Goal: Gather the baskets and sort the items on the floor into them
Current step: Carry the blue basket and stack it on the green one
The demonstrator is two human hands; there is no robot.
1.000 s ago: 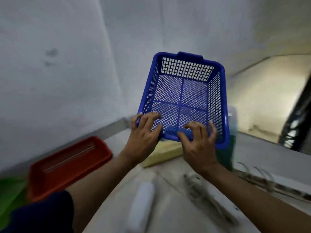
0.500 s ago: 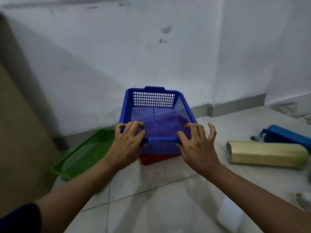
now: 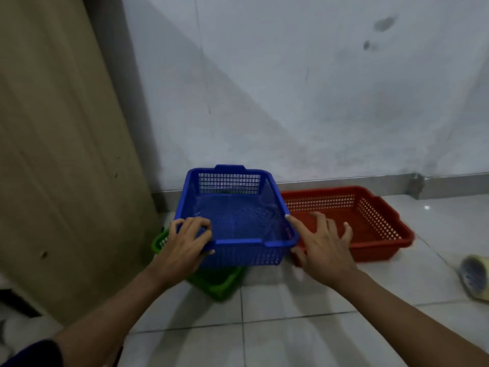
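A blue mesh basket (image 3: 235, 223) sits over a green basket (image 3: 219, 283), of which only the near corner and a strip at the left show. My left hand (image 3: 185, 247) grips the blue basket's near left corner, fingers curled over the rim. My right hand (image 3: 324, 249) has its fingers spread beside the blue basket's right wall, the forefinger touching its rim. A red mesh basket (image 3: 383, 229) lies on the floor right of the blue one, partly behind my right hand.
A yellowish roll (image 3: 476, 279) lies at the right edge of the tiled floor (image 3: 291, 327). A brown panel (image 3: 58, 154) stands at the left. The white wall (image 3: 317, 102) with a metal skirting runs behind the baskets.
The blue basket has come down from in front of the wall and moved left, from over the red basket to over the green one. My right hand has let go of its rim and spread.
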